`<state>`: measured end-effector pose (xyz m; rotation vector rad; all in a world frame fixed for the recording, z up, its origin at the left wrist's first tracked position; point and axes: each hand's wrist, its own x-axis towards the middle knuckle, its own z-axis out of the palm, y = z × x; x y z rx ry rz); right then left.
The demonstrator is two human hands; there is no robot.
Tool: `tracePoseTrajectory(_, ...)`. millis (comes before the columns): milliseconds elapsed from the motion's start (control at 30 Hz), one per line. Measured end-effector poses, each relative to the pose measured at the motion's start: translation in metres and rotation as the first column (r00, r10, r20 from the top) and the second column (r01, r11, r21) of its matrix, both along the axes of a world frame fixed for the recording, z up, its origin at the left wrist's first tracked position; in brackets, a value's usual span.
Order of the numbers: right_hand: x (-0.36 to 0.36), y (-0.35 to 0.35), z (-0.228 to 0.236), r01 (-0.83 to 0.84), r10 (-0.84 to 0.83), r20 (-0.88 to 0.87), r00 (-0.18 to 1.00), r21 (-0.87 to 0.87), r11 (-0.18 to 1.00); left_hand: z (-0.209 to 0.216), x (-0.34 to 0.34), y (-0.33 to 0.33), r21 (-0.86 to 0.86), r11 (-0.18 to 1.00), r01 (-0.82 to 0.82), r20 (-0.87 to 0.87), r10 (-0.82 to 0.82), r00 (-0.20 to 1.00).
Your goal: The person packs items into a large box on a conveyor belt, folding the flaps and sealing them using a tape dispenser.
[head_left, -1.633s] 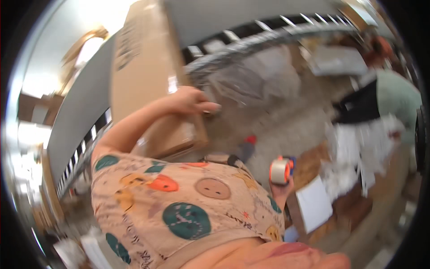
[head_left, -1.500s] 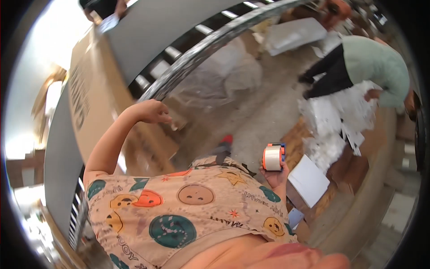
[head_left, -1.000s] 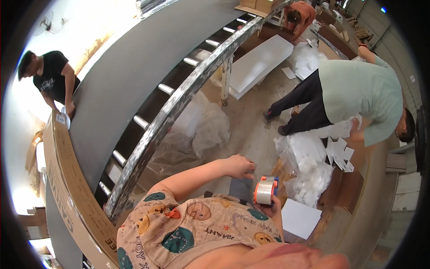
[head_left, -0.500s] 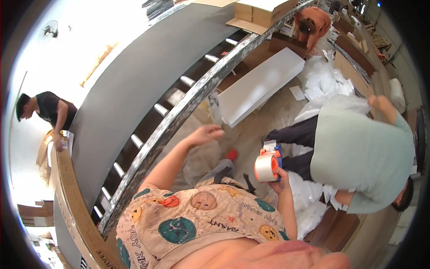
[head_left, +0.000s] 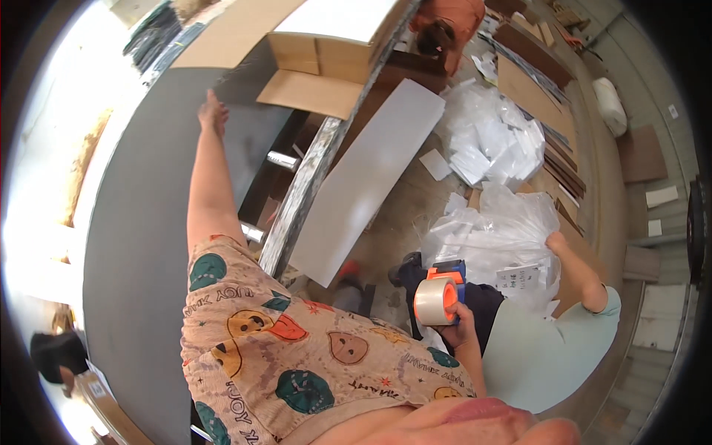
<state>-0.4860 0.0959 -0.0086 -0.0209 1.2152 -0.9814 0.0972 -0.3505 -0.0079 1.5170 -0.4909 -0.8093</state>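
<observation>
My right hand [head_left: 464, 331] is closed round a tape dispenser [head_left: 434, 301] with a wide clear roll, an orange hub and blue parts. It is held in front of my body, to the right. Stretched far forward on the left, my left hand [head_left: 213, 116] holds nothing and its fingers reach out over a grey flat surface [head_left: 148, 208]. Close to that hand, on its right, stands an open cardboard box [head_left: 310, 68] with a flap folded out toward me. Hand and box appear apart.
A metal rail [head_left: 315, 174] and rollers edge the grey surface. Beyond it lies a long white panel [head_left: 371, 178]. Clear plastic bags [head_left: 493, 133] lie heaped on the right. A co-worker in light green [head_left: 549, 348] bends close by; another in orange [head_left: 449, 22] works farther off.
My left hand has swung forward and left, over the grey surface. My view has moved nearer the cardboard box. The tape dispenser stays in my right hand. The co-worker in green now grips plastic.
</observation>
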Motion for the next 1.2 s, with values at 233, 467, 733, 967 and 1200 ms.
tracePoseTrajectory(233,-0.064,-0.086,0.001,0.047,-0.039,-0.101,0.994,0.083,0.995,-0.013,0.045,-0.142,-0.116,0.993,-0.035,-0.163,0.016,0.986)
tracePoseTrajectory(467,-0.125,-0.165,-0.033,0.087,-0.087,-0.029,0.996,0.013,0.996,0.032,0.014,-0.129,-0.284,0.933,-0.222,-0.003,0.231,0.973)
tracePoseTrajectory(733,-0.213,-0.290,-0.098,0.085,-0.079,0.107,0.991,-0.051,0.995,0.031,-0.057,-0.067,-0.237,0.971,-0.038,0.552,0.167,0.817)
tracePoseTrajectory(967,-0.289,-0.400,-0.082,-0.045,0.044,-0.020,0.999,-0.070,0.997,0.036,-0.248,-0.042,0.455,0.839,-0.300,0.689,-0.118,0.715)
tracePoseTrajectory(1200,-0.330,-0.516,-0.122,-0.060,0.068,0.077,0.995,-0.098,0.993,0.090,-0.423,-0.229,0.204,0.964,0.173,0.975,-0.184,-0.124)
